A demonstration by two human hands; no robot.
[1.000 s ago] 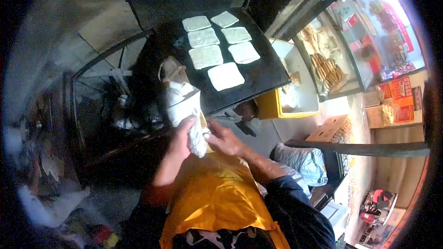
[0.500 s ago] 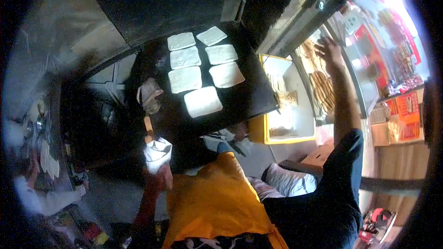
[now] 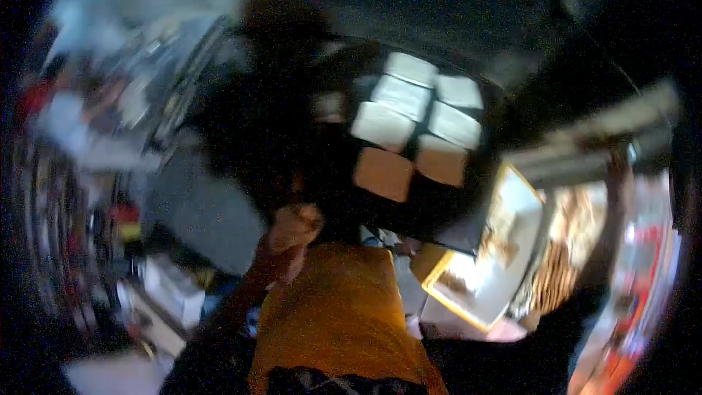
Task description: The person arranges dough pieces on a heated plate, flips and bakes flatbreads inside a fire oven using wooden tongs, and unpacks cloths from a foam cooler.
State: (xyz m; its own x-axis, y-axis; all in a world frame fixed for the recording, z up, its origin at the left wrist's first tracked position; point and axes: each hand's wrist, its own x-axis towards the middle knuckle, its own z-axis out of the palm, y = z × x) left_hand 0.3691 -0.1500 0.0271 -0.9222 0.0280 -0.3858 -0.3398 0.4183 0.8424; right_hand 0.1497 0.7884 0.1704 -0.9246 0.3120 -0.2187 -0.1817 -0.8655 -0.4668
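Motion blurs the whole head view. My left hand (image 3: 294, 228) is closed just above the orange apron (image 3: 336, 307), with a faint brown handle (image 3: 297, 181) rising from its fist. Far off to the right, my right hand (image 3: 620, 170) is raised by the frame over the food display; its fingers are smeared and I cannot make out whether it holds anything. Several white dough squares (image 3: 384, 126) lie in two columns on the dark griddle (image 3: 450, 208); the nearest ones look brownish in shadow.
Right of the griddle stands a yellow-rimmed box (image 3: 457, 312) with food pieces inside. Browned sticks (image 3: 553, 278) and pale flat breads (image 3: 580, 212) fill the display beyond it. At upper left is a blurred person in a white sleeve (image 3: 110, 153). A white box (image 3: 172, 289) sits lower left.
The view has swung left and blurred. My hands, together on a white cloth one second ago, are now wide apart, the right out by the display. The white cloth can no longer be made out.
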